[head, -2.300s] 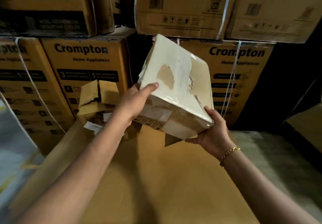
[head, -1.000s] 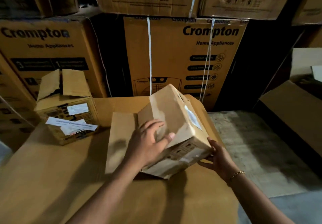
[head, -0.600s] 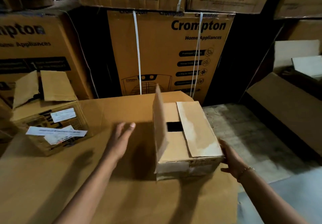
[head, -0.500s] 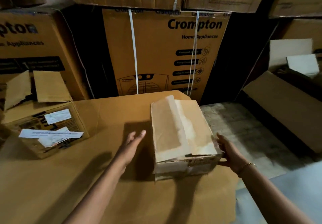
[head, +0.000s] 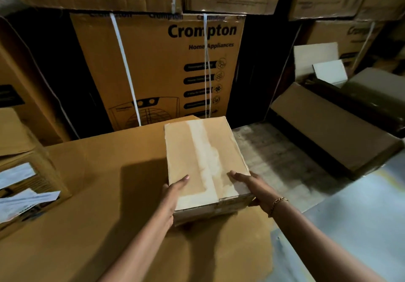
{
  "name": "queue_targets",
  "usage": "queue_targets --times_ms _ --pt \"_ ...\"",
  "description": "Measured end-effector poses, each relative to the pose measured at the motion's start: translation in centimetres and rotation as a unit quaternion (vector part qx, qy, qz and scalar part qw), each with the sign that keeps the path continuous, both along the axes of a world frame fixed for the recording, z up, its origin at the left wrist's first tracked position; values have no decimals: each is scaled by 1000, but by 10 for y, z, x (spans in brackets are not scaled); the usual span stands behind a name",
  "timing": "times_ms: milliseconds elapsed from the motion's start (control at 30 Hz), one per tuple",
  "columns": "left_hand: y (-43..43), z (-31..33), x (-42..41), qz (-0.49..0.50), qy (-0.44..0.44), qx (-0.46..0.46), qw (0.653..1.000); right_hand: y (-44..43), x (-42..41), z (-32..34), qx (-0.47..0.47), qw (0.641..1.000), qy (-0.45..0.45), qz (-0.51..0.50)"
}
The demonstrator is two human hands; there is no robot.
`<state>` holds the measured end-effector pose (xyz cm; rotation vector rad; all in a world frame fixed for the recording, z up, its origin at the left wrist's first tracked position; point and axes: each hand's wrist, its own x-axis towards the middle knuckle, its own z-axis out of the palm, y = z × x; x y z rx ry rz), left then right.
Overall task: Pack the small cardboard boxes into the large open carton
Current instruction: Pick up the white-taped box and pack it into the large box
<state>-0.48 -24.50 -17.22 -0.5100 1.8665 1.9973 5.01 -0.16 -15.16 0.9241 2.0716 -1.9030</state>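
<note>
A square small cardboard box (head: pixel 203 156) with closed flaps sits on a smooth, flat brown cardboard desk (head: pixel 98 194), close to the desk's right edge. A pale, rough strip runs along the centre seam of its matte top. The left hand (head: pixel 173 194) clasps the near left corner and the right hand (head: pixel 256 187) the near right corner. Each grip pinches the box with the thumb on top; the fingers down the sides are mostly hidden. A gold chain bracelet (head: pixel 278 202) circles the right wrist. Bare desk stretches to the left as far as a second small box (head: pixel 32 183) carrying white paper labels. To the right, across a strip of grey concrete floor (head: pixel 274 150), stands the large open carton (head: pixel 328 124), flaps raised, its inside dark. Behind rise stacked printed Crompton cartons (head: pixel 157 67) bound with white straps (head: pixel 125 62).
</note>
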Motion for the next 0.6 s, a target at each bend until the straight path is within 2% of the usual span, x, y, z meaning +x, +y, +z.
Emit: queue_targets --times_ms 167,333,467,600 --pt "56 38 0 11 78 20 997 47 8 25 -15 994 101 -40" --pt "153 78 11 -31 182 28 982 138 33 64 -10 977 201 -74" --pt "241 99 22 -81 218 56 971 226 63 88 7 955 280 -100" --pt "333 115 36 -122 248 88 957 312 96 115 53 941 314 -114"
